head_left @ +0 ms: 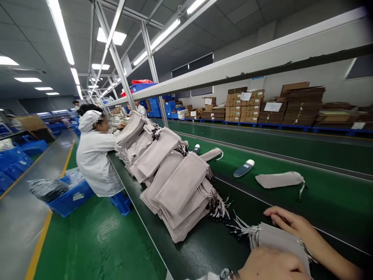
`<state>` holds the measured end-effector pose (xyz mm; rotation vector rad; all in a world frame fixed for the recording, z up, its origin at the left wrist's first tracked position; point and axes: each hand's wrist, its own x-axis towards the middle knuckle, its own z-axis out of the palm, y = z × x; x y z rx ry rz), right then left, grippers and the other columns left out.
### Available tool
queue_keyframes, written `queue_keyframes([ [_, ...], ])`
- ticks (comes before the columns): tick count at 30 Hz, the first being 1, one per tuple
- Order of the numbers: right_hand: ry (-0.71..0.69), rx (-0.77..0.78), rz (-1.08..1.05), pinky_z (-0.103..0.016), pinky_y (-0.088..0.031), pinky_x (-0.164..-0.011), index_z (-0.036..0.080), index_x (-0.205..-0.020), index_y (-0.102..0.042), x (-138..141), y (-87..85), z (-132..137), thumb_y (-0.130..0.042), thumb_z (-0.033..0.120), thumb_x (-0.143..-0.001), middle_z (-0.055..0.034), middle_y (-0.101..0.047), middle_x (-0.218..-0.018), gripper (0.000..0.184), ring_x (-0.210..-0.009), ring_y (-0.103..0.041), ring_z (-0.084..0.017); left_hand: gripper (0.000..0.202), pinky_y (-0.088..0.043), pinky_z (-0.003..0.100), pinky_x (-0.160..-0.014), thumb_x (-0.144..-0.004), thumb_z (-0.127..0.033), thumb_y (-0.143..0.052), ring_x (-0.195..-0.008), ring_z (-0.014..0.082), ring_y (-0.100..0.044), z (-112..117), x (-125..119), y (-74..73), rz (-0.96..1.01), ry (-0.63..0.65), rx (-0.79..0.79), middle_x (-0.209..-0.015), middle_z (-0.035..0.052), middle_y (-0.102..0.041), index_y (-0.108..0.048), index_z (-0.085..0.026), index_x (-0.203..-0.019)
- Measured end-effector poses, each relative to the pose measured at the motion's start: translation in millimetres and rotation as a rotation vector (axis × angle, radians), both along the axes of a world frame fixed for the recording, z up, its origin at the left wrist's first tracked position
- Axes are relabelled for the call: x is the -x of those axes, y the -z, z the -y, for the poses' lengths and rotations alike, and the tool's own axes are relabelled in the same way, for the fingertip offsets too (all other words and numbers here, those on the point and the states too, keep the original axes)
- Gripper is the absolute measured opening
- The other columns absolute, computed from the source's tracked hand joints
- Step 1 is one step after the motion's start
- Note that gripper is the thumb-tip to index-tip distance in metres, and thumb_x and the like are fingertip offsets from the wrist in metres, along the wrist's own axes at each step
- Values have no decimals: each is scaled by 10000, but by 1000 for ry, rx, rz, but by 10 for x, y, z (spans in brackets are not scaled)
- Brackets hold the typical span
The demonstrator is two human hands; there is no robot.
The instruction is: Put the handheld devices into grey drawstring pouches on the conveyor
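Observation:
My left hand [272, 266] is at the bottom edge with a watch on the wrist, its fingers closed over a stack of grey drawstring pouches [279, 241]. My right hand [287, 221] lies on the far side of the same stack, fingers stretched along its top edge. Black and white cords [241, 229] fan out from the stack's left end. A big heap of the same grey pouches [175, 182] runs along the bench to the left. On the green belt lie a filled pouch [279, 179] and a blue and white device [243, 168].
A co-worker in a white coat and cap [94, 155] sits further along the bench. Blue crates [71, 196] stand on the green floor beside the aisle. Another pouch [211, 154] and small device [196, 148] lie up the belt. Cardboard boxes [247, 105] are stacked beyond it.

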<state>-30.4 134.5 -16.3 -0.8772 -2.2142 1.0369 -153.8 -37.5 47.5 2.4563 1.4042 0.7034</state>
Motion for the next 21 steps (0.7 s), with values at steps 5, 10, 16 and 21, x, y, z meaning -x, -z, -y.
queue_keyframes([
  [5, 34, -97, -23, -332, -535, -822, 251, -1055, -680, 166, -325, -367, -476, 502, -913, -91, -706, -1081, 353, -964, -686, -253, 123, -380, 289, -486, -842, -349, -700, -679, 132, -593, -117, -89, 376, -112, -36, -133, -903, -14, -649, -698, -228, -862],
  [10, 294, -70, 349, -357, -484, -683, 118, -1338, -471, 875, -734, -1046, -541, 546, -868, -115, -698, -884, 640, -719, -673, -257, 137, -331, 283, -479, -817, -343, -712, -661, 125, -559, -114, -137, 474, -79, -78, -196, -838, -21, -615, -654, -222, -792],
  [16, 408, 90, 367, -361, -451, -774, 41, -1294, -448, 1362, -741, -1415, -737, 345, -724, -137, -667, -895, 708, -861, -654, -280, 186, -308, 292, -475, -830, -318, -699, -617, 131, -499, -88, -163, 397, -108, -197, -263, -721, -12, -585, -599, -212, -715],
  [21, 358, 131, 118, -308, -457, -824, 136, -1098, -529, 1025, -572, -1202, -620, 294, -816, -122, -649, -1050, 336, -964, -621, -236, 228, -447, 443, -919, -874, -140, -582, -1056, 259, -547, 35, 50, -70, 54, -435, -277, -1167, 83, -626, -624, -215, -1084],
])
